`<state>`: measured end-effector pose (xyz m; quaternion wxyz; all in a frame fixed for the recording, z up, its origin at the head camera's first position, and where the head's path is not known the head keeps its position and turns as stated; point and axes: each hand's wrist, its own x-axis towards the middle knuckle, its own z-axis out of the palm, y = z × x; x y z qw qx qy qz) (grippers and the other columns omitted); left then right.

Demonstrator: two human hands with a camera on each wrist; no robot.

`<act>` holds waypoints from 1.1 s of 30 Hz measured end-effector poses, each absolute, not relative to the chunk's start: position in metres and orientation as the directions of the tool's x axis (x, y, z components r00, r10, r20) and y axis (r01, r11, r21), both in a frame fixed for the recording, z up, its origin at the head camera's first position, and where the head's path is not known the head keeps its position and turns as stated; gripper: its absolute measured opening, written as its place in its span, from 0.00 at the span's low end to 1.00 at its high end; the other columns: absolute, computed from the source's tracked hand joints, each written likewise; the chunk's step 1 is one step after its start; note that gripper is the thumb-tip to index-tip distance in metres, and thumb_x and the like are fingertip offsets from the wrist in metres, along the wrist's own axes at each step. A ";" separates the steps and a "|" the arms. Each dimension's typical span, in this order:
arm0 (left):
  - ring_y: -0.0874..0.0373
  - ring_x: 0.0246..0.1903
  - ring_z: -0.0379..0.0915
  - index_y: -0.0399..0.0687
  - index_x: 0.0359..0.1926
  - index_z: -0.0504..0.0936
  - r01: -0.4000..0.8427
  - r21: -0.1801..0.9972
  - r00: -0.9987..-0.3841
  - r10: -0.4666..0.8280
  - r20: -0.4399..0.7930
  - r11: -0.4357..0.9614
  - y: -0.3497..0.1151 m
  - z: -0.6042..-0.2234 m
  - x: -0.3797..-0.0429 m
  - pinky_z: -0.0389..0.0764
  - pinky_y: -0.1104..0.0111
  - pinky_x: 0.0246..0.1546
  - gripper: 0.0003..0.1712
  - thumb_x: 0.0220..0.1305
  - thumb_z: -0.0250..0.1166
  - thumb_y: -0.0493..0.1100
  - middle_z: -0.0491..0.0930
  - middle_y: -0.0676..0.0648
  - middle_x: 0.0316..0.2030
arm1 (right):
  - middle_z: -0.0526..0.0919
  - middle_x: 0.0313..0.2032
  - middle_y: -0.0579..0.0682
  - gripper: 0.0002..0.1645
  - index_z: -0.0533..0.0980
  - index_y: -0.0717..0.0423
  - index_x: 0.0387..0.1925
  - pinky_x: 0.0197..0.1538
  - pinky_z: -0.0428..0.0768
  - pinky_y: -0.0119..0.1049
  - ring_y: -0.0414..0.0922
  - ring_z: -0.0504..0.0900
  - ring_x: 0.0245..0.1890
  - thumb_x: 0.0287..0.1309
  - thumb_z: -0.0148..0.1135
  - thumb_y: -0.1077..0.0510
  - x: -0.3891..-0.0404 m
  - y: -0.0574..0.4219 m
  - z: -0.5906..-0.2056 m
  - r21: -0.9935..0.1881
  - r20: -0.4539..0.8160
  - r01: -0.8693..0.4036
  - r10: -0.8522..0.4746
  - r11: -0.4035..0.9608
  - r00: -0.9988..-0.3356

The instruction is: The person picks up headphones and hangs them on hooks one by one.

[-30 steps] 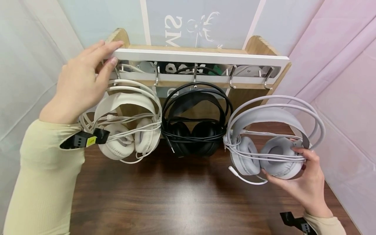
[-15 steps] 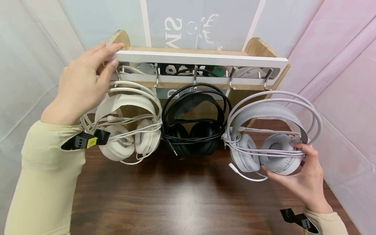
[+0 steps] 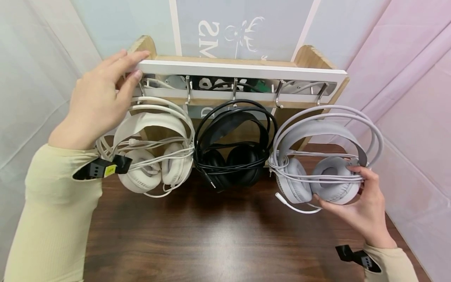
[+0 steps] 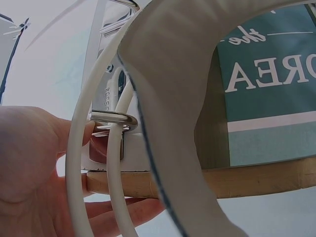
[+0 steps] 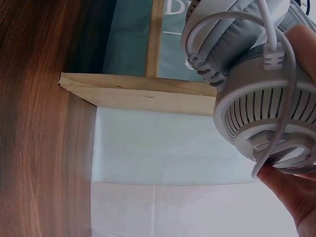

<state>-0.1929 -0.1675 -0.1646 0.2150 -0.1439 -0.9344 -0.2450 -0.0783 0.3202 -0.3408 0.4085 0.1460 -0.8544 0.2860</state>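
Note:
My left hand grips the left end of a wooden hook rack, thumb in front and fingers over the top. Below that hand a white headset hangs from the leftmost hook. A black headset hangs at the middle hook. On the right, my right hand pinches the right ear cup of a pale grey headset, its cable wound around it. Its top bows overlap the tip of the rightmost hook; whether they rest on it I cannot tell. The right wrist view shows its slotted ear cup close up.
Between the headsets stand two more metal hooks on the rack's mirrored strip. A white microphone boom sticks out below the grey headset. The brown wooden table lies beneath. Pale cloth hangs at the sides.
My right hand has moved the grey headset up and slightly left, toward the rightmost hook. The black headset has turned slightly. My left hand stays on the rack.

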 end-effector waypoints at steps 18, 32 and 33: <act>0.46 0.71 0.55 0.70 0.69 0.63 0.378 0.377 -0.857 0.165 0.489 0.845 -0.167 -0.166 -0.194 0.60 0.31 0.56 0.25 0.74 0.44 0.52 0.59 0.47 0.71 | 0.71 0.43 0.30 0.66 0.63 0.72 0.57 0.37 0.66 0.10 0.24 0.70 0.34 0.10 0.85 0.51 -0.085 0.330 -0.343 -0.416 0.732 -0.445 0.001 0.793 -0.682; 0.51 0.71 0.55 0.69 0.69 0.64 0.390 0.374 -0.848 0.171 0.501 0.841 -0.166 -0.165 -0.193 0.62 0.32 0.55 0.24 0.74 0.45 0.52 0.61 0.47 0.70 | 0.69 0.55 0.32 0.65 0.63 0.75 0.55 0.39 0.65 0.10 0.24 0.70 0.43 0.30 0.68 0.26 -0.091 0.343 -0.337 -0.355 0.752 -0.480 -0.060 0.803 -0.656; 0.51 0.71 0.55 0.69 0.69 0.65 0.391 0.373 -0.847 0.171 0.503 0.841 -0.166 -0.165 -0.193 0.63 0.32 0.54 0.24 0.74 0.45 0.52 0.62 0.47 0.70 | 0.69 0.54 0.32 0.65 0.63 0.75 0.55 0.40 0.66 0.11 0.25 0.70 0.44 0.30 0.69 0.26 -0.092 0.342 -0.337 -0.365 0.751 -0.486 -0.057 0.794 -0.658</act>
